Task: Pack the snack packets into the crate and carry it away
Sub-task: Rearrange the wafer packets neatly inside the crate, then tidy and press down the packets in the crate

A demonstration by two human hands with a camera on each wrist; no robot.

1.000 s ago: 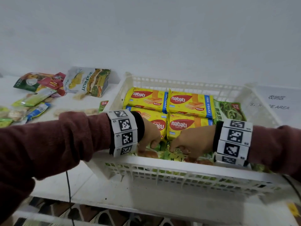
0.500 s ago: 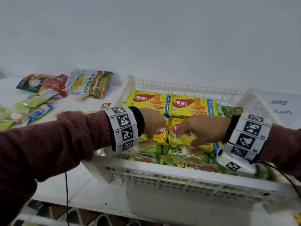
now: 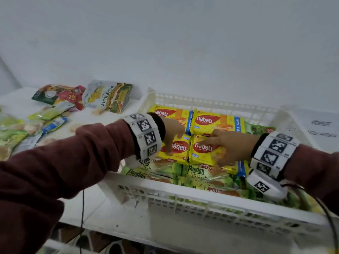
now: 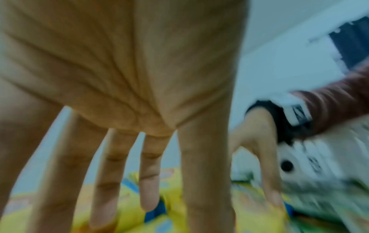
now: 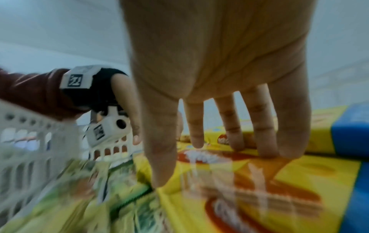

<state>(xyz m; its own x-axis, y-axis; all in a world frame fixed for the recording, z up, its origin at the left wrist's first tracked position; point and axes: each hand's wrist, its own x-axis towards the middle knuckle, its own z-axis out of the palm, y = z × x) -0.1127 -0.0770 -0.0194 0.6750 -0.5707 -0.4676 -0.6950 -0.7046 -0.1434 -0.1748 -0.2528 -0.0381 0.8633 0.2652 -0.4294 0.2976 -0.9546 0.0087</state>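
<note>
On the far left of the shelf [image 3: 113, 118], loose snack packets [image 3: 49, 114] lay still unpacked; the biggest one [image 3: 108, 97] showed the word "JACKFRUIT". To their right stood the white crate [image 3: 183, 194], already holding four yellow packets with the red "nabati WAFER" logo, and in front of them green packets [image 3: 196, 174] reading "Pandan Flavour Layer Cake" and "APOLLO". The left hand [image 3: 171, 133] rested with spread, straight fingers [image 4: 103, 189] on the near left yellow packet [image 3: 176, 149], whose logo was upside down. The right hand [image 3: 229, 145] lay flat with spread fingers [image 5: 265, 126] on the near right yellow packet [image 3: 205, 150], the thumb at its near edge; neither hand pinched anything. I judged the step to be pressing the packets level. To do it well, both palms should push down evenly, so that the packets sit flat and tight side by side below the rim. A paper [image 3: 322, 128] on the far right showed only "AGE AREA".
</note>
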